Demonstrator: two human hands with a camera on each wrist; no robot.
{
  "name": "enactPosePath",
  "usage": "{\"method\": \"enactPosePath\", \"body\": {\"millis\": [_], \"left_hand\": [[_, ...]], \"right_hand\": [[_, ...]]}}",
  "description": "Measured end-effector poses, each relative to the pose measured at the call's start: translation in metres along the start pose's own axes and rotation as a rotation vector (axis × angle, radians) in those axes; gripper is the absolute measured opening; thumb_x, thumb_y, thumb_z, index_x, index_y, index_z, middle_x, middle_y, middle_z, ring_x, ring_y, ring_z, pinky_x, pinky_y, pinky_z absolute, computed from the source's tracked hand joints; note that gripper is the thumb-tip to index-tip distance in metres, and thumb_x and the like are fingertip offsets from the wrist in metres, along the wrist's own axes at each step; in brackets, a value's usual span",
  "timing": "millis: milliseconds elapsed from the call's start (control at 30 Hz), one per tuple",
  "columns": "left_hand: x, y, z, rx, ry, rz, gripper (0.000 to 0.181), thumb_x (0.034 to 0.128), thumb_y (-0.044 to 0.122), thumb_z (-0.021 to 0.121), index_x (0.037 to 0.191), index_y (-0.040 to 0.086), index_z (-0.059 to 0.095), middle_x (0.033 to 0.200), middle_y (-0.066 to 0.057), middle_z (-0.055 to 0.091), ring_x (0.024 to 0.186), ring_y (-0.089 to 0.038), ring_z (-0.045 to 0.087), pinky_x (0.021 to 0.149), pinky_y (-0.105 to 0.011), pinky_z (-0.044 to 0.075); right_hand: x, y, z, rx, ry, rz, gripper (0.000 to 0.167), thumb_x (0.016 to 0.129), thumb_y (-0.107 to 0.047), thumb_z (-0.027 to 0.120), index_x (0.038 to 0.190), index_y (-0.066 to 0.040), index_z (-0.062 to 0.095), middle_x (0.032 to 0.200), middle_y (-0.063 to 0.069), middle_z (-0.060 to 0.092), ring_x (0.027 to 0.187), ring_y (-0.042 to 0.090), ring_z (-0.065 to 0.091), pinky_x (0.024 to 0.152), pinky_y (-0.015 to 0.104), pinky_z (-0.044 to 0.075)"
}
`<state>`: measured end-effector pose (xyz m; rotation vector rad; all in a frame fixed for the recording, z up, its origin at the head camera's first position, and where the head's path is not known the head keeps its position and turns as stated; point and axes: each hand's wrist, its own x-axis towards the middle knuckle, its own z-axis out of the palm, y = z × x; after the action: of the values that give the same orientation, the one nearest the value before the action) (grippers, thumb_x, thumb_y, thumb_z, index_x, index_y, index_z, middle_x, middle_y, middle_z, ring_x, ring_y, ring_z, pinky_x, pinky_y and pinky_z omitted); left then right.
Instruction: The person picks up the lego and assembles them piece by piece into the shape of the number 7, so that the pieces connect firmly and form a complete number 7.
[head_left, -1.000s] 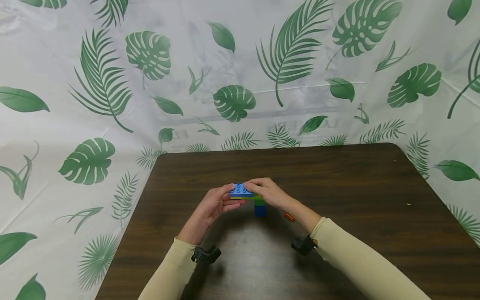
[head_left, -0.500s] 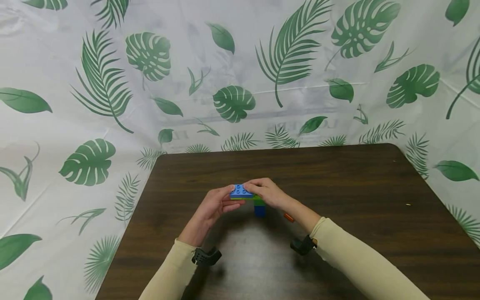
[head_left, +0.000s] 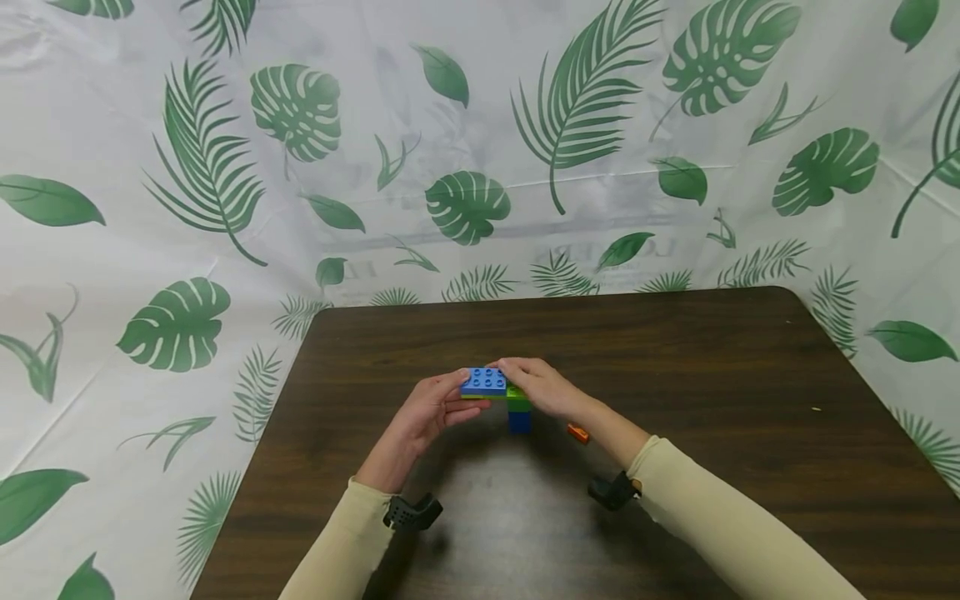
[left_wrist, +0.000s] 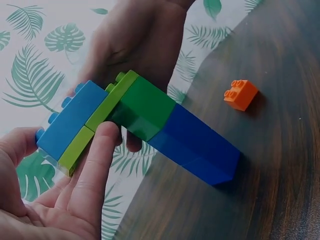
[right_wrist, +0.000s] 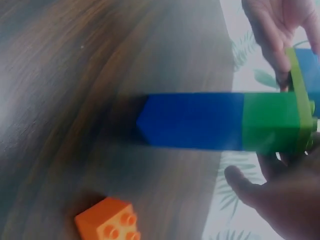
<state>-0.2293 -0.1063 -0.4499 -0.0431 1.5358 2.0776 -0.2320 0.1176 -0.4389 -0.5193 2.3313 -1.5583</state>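
A toy brick build stands on the table, its dark blue column (left_wrist: pixel 195 145) topped by a green brick (left_wrist: pixel 147 110). Lime plates (left_wrist: pixel 75 142) jut out to the left above it, with a seam between them. On these sits a light blue brick (head_left: pixel 482 381). My left hand (head_left: pixel 432 408) pinches the overhanging end, thumb on the light blue brick and fingers under the lime plate. My right hand (head_left: pixel 543 387) curls over the far side of the build's top, one finger hanging apart from the column. Its contact behind the bricks is partly hidden.
A loose orange brick (head_left: pixel 578 433) lies on the dark wooden table (head_left: pixel 675 358), right of the column and close to the right forearm. Behind the table hangs a white sheet with printed green leaves (head_left: pixel 468 207).
My right hand has shifted slightly right along the top, uncovering more studs of the light blue brick and more of the orange brick. The left hand and the build stay in place.
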Motion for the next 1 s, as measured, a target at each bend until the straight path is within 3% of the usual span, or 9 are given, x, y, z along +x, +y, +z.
{"method": "enactPosePath", "body": {"millis": [167,333,467,667,833,1000], "left_hand": [[-0.002,0.001,0.001,-0.021,-0.010,-0.019,0.054,0.0966,0.032,0.064,0.132,-0.006,0.051,0.108,-0.016,0.071,0.093,-0.027,0.071,0.084,-0.038,0.052],[-0.003,0.001,0.001,-0.038,-0.034,-0.034,0.056,0.0964,0.034,0.064,0.134,-0.004,0.048,0.113,-0.016,0.069,0.097,-0.029,0.070,0.088,-0.042,0.049],[-0.003,0.000,0.001,-0.048,-0.046,-0.042,0.056,0.0966,0.035,0.063,0.135,-0.002,0.048,0.117,-0.017,0.067,0.101,-0.031,0.069,0.088,-0.041,0.050],[0.000,0.000,0.005,-0.035,-0.041,-0.036,0.057,0.0954,0.034,0.065,0.135,-0.001,0.046,0.117,-0.018,0.067,0.099,-0.032,0.069,0.091,-0.045,0.048],[0.003,-0.001,0.012,-0.028,0.002,-0.019,0.052,0.0951,0.025,0.067,0.135,-0.001,0.045,0.113,-0.018,0.068,0.092,-0.030,0.071,0.082,-0.039,0.054],[0.003,-0.003,0.016,-0.024,0.035,0.018,0.048,0.0954,0.019,0.066,0.133,-0.003,0.046,0.122,-0.029,0.061,0.087,-0.028,0.072,0.073,-0.033,0.057]], "right_hand": [[-0.008,0.015,-0.012,-0.041,0.073,-0.002,0.051,0.108,-0.036,0.033,0.133,0.001,0.056,0.127,0.018,0.061,0.111,0.032,0.057,0.099,0.050,0.044],[-0.026,0.037,-0.032,-0.283,0.136,0.038,0.045,0.106,-0.036,0.044,0.132,-0.003,0.060,0.127,0.016,0.062,0.111,0.033,0.059,0.095,0.052,0.047],[-0.042,0.055,-0.044,-0.467,0.118,0.083,0.039,0.101,-0.032,0.055,0.127,-0.004,0.063,0.117,0.010,0.065,0.103,0.027,0.061,0.091,0.049,0.049],[-0.059,0.072,-0.048,-0.644,0.041,0.144,0.041,0.090,-0.035,0.070,0.121,-0.008,0.067,0.101,0.002,0.064,0.085,0.017,0.059,0.075,0.042,0.051],[-0.066,0.077,-0.044,-0.732,0.025,0.151,0.046,0.081,-0.037,0.080,0.118,-0.011,0.069,0.099,0.000,0.063,0.083,0.015,0.058,0.078,0.042,0.052],[-0.066,0.077,-0.043,-0.732,0.030,0.142,0.043,0.080,-0.028,0.081,0.117,-0.008,0.070,0.105,0.005,0.066,0.084,0.018,0.058,0.084,0.045,0.052]]}}
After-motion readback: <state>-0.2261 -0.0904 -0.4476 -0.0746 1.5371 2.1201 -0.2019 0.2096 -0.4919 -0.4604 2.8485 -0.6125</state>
